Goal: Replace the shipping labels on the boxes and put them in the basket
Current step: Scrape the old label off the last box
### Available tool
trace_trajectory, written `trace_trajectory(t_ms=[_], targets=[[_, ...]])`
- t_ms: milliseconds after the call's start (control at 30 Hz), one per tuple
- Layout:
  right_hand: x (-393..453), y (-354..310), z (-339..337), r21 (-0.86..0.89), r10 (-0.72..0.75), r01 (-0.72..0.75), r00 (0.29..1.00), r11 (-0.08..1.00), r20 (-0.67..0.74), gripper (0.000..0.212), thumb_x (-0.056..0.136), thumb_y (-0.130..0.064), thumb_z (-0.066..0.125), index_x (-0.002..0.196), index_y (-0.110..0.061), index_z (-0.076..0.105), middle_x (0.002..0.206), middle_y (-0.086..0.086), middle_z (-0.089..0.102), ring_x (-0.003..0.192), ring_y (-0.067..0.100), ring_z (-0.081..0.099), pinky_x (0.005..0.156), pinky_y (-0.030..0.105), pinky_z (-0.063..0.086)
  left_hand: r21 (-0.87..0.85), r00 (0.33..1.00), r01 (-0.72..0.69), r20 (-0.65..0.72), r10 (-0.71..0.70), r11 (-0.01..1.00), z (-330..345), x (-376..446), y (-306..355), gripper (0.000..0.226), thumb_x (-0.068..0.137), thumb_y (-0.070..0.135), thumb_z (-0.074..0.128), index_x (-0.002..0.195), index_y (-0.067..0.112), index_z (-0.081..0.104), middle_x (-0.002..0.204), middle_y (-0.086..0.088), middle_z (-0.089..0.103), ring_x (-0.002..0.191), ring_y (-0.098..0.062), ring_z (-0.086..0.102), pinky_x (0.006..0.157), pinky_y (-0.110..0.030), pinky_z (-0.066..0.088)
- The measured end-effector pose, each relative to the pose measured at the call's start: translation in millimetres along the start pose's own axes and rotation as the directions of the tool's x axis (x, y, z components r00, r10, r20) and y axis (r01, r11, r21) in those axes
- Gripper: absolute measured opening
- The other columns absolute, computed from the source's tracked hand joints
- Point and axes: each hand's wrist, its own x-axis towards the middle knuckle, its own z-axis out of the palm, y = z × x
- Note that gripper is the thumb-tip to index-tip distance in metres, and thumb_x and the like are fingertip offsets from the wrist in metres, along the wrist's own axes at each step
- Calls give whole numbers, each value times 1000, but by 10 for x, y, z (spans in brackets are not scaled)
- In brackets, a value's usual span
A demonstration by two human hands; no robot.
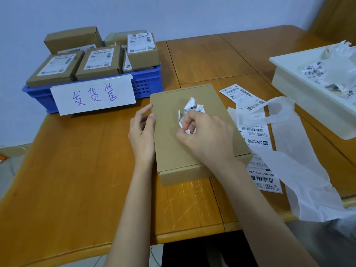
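Lying flat on the wooden table (77, 180) right in front of the person, the cardboard box (173, 151) shows a bare brown top with no label stuck to it. It looks stiff and light, a shallow mailer with firm edges, so it should lift easily by its two long sides without buckling; the smooth card may slide a little on the varnished wood.

The left hand (141, 132) steadies the box at its left edge, fingers loosely curled and half open, thumb and fingertips touching the rim rather than gripping anything. The right hand (204, 133) sits over the middle of the lid with fingers closed into a pinch around a crumpled old label (192, 108), a soft, torn wad of paper that weighs next to nothing.

Just right of the box lie fresh shipping labels (254, 132) on their backing, thin and floppy, best peeled from a corner, partly under a white plastic bag (300, 160). Farther right stands a white tray (289, 81) holding paper scraps. At the far left, the blue basket (146, 83) already holds several labelled boxes (100, 60) behind a handwritten sign (94, 95).
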Motion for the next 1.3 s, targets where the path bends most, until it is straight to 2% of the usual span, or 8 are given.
trace_trajectory(t_ms=[233, 433, 600, 767, 900, 1000, 1167, 1300], targets=[[-25, 38, -34, 111, 4, -5, 1000, 994, 9, 12, 75, -34, 68, 75, -27, 58, 65, -13, 58, 70, 6, 57, 57, 22, 33, -5, 1000, -12, 4, 12, 1000, 1, 16, -9, 36, 91, 36, 54, 123, 29, 67, 118, -11, 62, 107, -23, 62, 80, -26, 48], [-3, 12, -12, 73, 47, -47, 999, 996, -1, 11, 75, -33, 67, 75, -26, 58, 65, -12, 57, 72, 8, 58, 55, 21, 29, 0, 1000, -9, 4, 9, 1000, 3, 8, -5, 38, 89, 37, 53, 123, 30, 67, 117, -12, 63, 106, -22, 63, 81, -25, 48], [4, 3, 8, 54, 55, -54, 998, 997, -20, 10, 75, -33, 66, 77, -26, 60, 68, -10, 61, 73, 9, 59, 59, 20, 34, 9, 1000, -8, 3, 8, 1000, -8, 8, -19, 35, 91, 36, 54, 123, 31, 67, 118, -12, 62, 106, -22, 62, 83, -28, 50], [-4, 14, -17, 70, 47, -46, 999, 996, -11, 7, 78, -31, 66, 79, -28, 61, 64, -15, 53, 70, 6, 54, 56, 20, 32, 9, 1000, -11, -5, 11, 1000, -3, 0, -11, 30, 97, 30, 54, 124, 30, 66, 119, -9, 62, 107, -21, 62, 85, -29, 51], [11, 74, -31, 164, 61, -61, 998, 985, 5, 9, 77, -27, 68, 74, -29, 60, 64, -15, 57, 63, 0, 51, 54, 19, 28, 10, 1000, -16, -5, 16, 1000, 4, 2, -7, 29, 99, 26, 54, 125, 29, 66, 121, -9, 62, 107, -20, 62, 80, -23, 47], [21, 129, -35, 219, 64, -67, 998, 973, 20, 12, 80, -29, 70, 73, -30, 60, 66, -15, 60, 61, -4, 51, 54, 16, 30, 5, 1000, -16, -5, 16, 1000, 11, 6, -2, 30, 97, 27, 54, 124, 29, 66, 120, -9, 62, 107, -20, 62, 80, -24, 47], [21, 146, -62, 385, 77, -82, 997, 919, 29, 25, 91, -39, 62, 72, -23, 61, 54, -15, 56, 57, 7, 52, 61, 32, 44, 0, 1000, -20, 5, 20, 1000, 9, 4, -3, 31, 95, 31, 54, 124, 30, 66, 117, -11, 62, 105, -21, 62, 80, -24, 48], [-11, 94, -58, 225, 61, -67, 998, 972, 33, 15, 75, -33, 71, 72, -30, 57, 70, -11, 61, 63, 0, 52, 56, 20, 31, 3, 1000, -24, -1, 24, 1000, 5, 0, 5, 30, 97, 27, 54, 124, 28, 66, 119, -9, 62, 106, -19, 62, 82, -24, 49]])
